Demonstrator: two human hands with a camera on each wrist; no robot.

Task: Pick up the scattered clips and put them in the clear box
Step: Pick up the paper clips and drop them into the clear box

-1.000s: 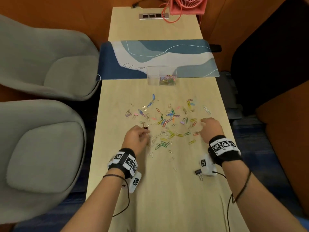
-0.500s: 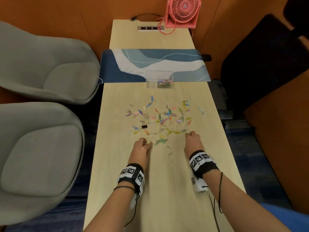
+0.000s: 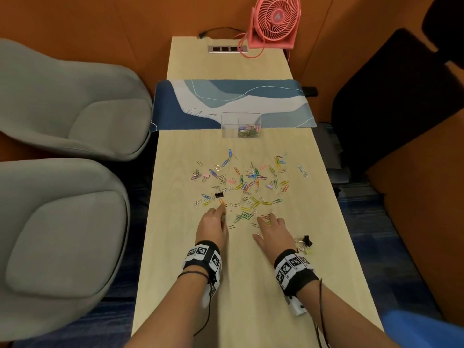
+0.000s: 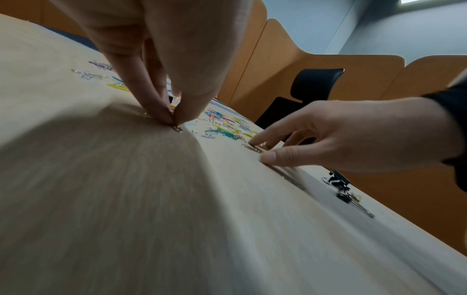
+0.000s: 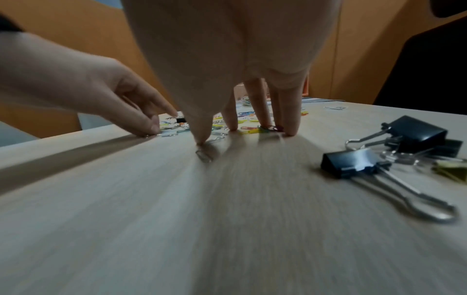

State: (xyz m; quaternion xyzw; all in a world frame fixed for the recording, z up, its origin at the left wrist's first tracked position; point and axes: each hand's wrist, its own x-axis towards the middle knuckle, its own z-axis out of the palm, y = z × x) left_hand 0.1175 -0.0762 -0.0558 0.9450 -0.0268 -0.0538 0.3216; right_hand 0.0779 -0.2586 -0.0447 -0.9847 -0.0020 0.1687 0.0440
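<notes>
Several coloured and silver paper clips lie scattered across the light wooden table. Behind them stands the clear box with a small heap of clips in its right half. At the near left edge of the scatter, my left hand pinches a small silver clip between thumb and fingers, down on the tabletop. My right hand is spread at the near edge. Its straight fingertips press on the table and coloured clips, and a silver clip lies by the thumb.
A group of black binder clips lies just right of my right wrist. A blue desk mat crosses the table behind the box; a pink fan stands at the far end. Grey chairs flank the left, a black chair the right.
Both hands have drawn back to the near edge of the scatter. The right hand moved left and spread its fingers; the left closed on a silver clip. The head view lifted.
</notes>
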